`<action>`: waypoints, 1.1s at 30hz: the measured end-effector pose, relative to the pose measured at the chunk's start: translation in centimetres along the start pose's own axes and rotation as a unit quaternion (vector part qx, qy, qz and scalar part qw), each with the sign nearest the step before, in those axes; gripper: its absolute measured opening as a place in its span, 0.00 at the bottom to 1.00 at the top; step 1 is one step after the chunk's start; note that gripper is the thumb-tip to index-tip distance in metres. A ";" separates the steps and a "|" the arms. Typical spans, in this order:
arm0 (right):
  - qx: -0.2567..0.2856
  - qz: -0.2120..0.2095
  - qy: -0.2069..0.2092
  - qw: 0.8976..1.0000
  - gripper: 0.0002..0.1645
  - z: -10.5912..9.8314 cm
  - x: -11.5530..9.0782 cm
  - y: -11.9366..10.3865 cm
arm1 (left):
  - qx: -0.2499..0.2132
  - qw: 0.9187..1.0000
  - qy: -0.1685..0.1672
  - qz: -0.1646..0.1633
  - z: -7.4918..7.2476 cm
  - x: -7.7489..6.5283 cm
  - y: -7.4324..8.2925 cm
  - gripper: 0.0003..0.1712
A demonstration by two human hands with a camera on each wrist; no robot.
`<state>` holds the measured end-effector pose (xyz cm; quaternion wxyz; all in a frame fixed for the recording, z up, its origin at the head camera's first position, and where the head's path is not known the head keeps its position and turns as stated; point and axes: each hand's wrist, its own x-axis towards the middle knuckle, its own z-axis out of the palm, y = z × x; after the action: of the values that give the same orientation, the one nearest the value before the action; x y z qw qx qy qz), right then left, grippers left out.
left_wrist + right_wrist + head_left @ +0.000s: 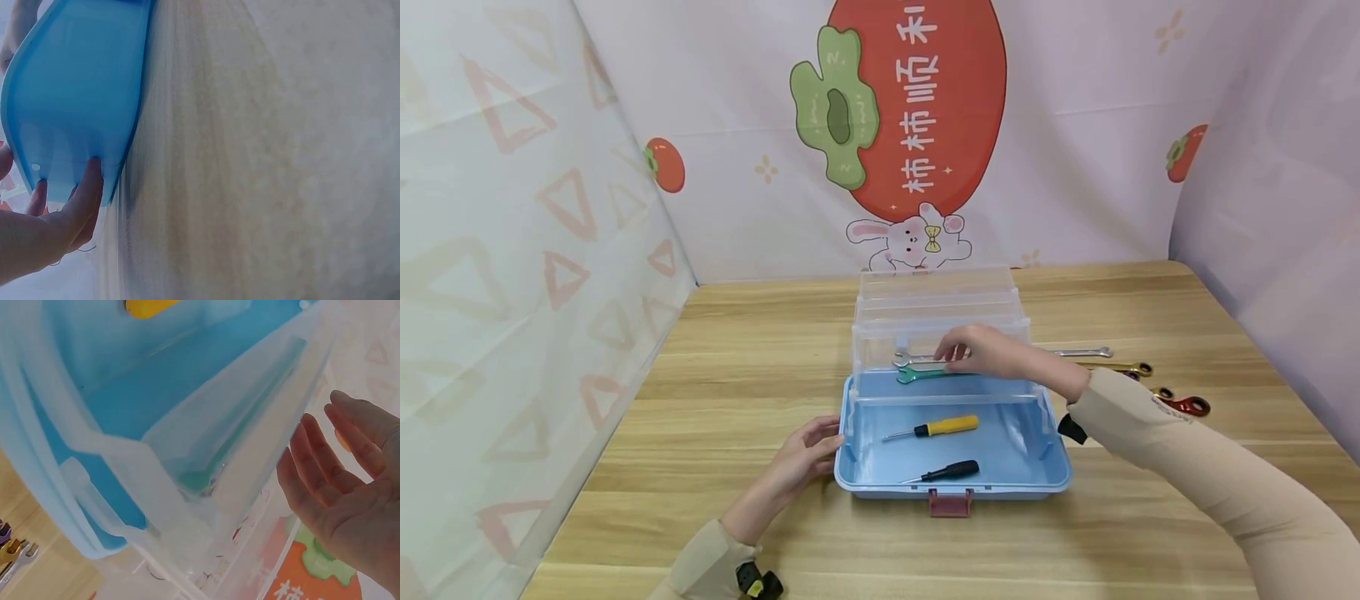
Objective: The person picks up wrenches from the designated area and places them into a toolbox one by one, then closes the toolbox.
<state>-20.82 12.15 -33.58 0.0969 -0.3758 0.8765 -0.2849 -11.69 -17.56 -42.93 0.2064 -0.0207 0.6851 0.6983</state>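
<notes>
A light-blue toolbox (1022, 477) stands on the table, its clear stepped lid (940, 308) raised at the back. My left hand (801, 458) rests against the box's left end, fingertips touching the blue outer wall (75, 112) in the left wrist view. My right hand (985, 352) hovers at the raised lid with loosely bent fingers and nothing in them, as the right wrist view shows. By its fingertips lie a silver wrench (917, 360) and a green wrench (917, 376), the green one seen through the clear plastic. A yellow-handled screwdriver (951, 425) and a black-handled screwdriver (953, 471) lie inside the box.
Right of the box lie more wrenches: a silver wrench (1086, 352), a gold ratchet wrench (1123, 367) and a red ratchet wrench (1191, 406), partly behind my right forearm. A reddish latch (950, 503) hangs at the box's front. Printed cloth (737, 100) surrounds the wooden table (715, 383).
</notes>
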 end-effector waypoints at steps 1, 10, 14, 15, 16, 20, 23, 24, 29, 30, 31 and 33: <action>0.003 0.000 0.003 1.000 0.10 -0.1 -0.2 0.1 | 0.000 1.000 0.000 0.000 0.0 0.0 0.0 0.31; 0.040 0.004 0.038 0.998 0.11 -1.1 -2.3 0.8 | -0.005 1.000 0.000 0.000 0.0 0.0 0.0 0.29; 0.048 0.011 0.052 0.997 0.11 -1.5 -3.2 1.4 | -0.003 1.000 0.003 -0.001 -0.1 0.0 -0.1 0.30; 0.051 0.014 0.056 0.997 0.11 -1.6 -3.5 1.5 | -0.003 1.000 0.005 -0.002 -0.1 0.0 -0.1 0.30; 0.053 0.014 0.061 0.997 0.11 -1.8 -3.7 1.7 | -0.002 1.000 0.006 -0.002 -0.1 0.0 -0.1 0.30; 0.048 0.029 0.079 0.995 0.11 -2.1 -4.6 2.2 | -0.003 1.000 0.006 -0.003 -0.1 0.1 -0.1 0.30; 0.041 0.044 0.086 0.994 0.11 -2.3 -5.3 2.6 | -0.002 1.000 0.003 0.000 0.0 0.0 0.0 0.30; 0.040 0.047 0.089 0.994 0.11 -2.4 -5.6 2.7 | -0.001 1.000 0.003 0.000 0.0 0.0 0.0 0.30; 0.035 0.057 0.099 0.993 0.12 -2.6 -6.7 3.5 | 0.001 1.000 0.002 -0.003 0.0 -0.1 0.1 0.30; 0.034 0.058 0.101 0.993 0.12 -2.6 -7.0 3.6 | 0.001 1.000 0.002 -0.004 0.0 -0.1 0.1 0.30; 0.032 0.060 0.102 0.992 0.12 -2.6 -7.2 3.7 | 0.001 1.000 0.002 -0.004 0.0 -0.1 0.0 0.30; 0.029 0.064 0.103 0.992 0.13 -2.7 -7.6 3.9 | 0.002 1.000 0.003 -0.005 0.0 0.0 0.0 0.30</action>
<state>-18.90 20.94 -33.96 0.0351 -0.2844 0.8954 -0.3409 -11.66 -17.61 -42.95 0.2076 -0.0258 0.6869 0.6959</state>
